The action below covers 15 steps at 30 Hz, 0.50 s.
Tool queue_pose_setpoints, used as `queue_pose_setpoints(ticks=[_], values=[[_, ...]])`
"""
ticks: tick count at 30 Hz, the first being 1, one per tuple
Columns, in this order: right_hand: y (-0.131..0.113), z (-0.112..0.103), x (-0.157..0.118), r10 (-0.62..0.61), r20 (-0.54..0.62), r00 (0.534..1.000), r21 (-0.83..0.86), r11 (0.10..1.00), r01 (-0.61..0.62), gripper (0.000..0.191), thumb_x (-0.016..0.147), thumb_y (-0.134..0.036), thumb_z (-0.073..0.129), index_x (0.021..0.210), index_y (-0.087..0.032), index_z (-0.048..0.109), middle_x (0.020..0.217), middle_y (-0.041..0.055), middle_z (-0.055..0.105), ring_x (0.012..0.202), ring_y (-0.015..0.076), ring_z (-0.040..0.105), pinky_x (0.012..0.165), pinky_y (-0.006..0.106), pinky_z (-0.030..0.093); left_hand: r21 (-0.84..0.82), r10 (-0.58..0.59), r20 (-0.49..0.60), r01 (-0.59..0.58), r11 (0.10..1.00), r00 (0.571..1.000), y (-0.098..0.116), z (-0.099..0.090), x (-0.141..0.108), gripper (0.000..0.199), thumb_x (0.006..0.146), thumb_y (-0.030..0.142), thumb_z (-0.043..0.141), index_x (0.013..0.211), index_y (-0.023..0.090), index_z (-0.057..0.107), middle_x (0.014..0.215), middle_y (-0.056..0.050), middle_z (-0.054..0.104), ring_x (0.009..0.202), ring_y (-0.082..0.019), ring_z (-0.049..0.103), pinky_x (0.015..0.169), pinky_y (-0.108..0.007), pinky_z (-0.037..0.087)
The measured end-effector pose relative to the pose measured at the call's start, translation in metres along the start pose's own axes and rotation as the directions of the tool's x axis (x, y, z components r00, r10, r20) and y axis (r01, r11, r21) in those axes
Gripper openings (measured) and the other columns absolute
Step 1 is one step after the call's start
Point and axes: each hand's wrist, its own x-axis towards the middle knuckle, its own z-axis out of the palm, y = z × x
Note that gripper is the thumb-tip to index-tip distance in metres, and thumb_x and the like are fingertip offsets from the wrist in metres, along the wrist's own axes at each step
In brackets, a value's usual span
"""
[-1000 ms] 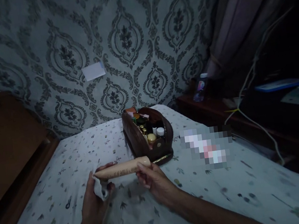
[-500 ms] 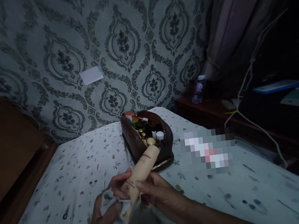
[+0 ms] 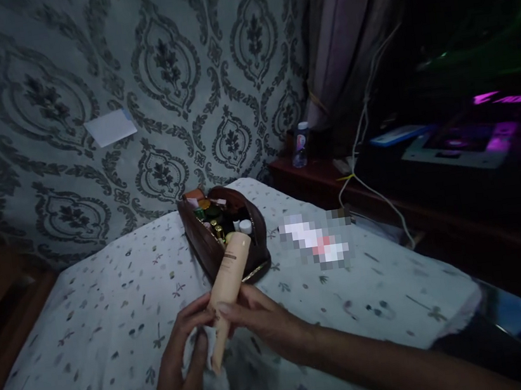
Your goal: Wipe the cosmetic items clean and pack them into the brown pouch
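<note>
A beige cosmetic tube (image 3: 232, 266) slants up and away in front of me, its wide end overlapping the near end of a brown toiletry bag (image 3: 200, 244). My right hand (image 3: 252, 314) is wrapped round the tube's middle, thumb on top. On the other side, my left hand (image 3: 182, 349) has its fingers against the tube and a crumpled white cloth (image 3: 212, 380) between thumb and palm. The tube's narrow, flat end points down towards me beside that cloth. Several bottles and jars, including a white-capped one (image 3: 245, 227), stand inside the unzipped bag.
The bag stands on a bed sheet (image 3: 112, 304) with small printed motifs. A blurred-out item (image 3: 314, 239) lies right of it. Against the patterned wall, a dark red ledge (image 3: 281, 170) holds a clear bottle (image 3: 300, 145). White cables (image 3: 361, 124) hang at the right.
My view has swung to the right, so everything sits further left. The tube is tilted more upright, and my left hand with the cloth has slid lower along it.
</note>
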Motion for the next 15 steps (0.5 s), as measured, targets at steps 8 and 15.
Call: queue_pose_setpoints(ticks=[8,15], values=[[-0.001,-0.009,-0.001,-0.009,-0.011,1.0,-0.043,0.999,0.009,0.05,0.072,-0.054,0.075,0.102,-0.017,0.06,0.091,0.0037,0.063,0.084,0.0165,0.058,0.066,0.025,0.042,0.163,0.22,0.122,-0.238,0.958,0.968,0.006,0.004,0.008,0.032,0.097,0.021,0.042,0.123,0.03,0.058,0.139,-0.006,0.053,0.129,-0.021,0.051,0.104,-0.034,0.047],[-0.01,-0.012,-0.007,-0.028,0.041,0.999,-0.104,0.994,0.032,0.048,0.075,-0.053,0.073,0.101,-0.017,0.054,0.089,0.0009,0.056,0.083,0.0143,0.053,0.074,0.027,0.042,0.275,0.349,0.244,-0.41,0.87,0.905,-0.001,-0.003,0.017,0.042,0.095,0.012,0.041,0.133,0.029,0.047,0.129,-0.007,0.057,0.121,-0.018,0.055,0.099,-0.03,0.049]])
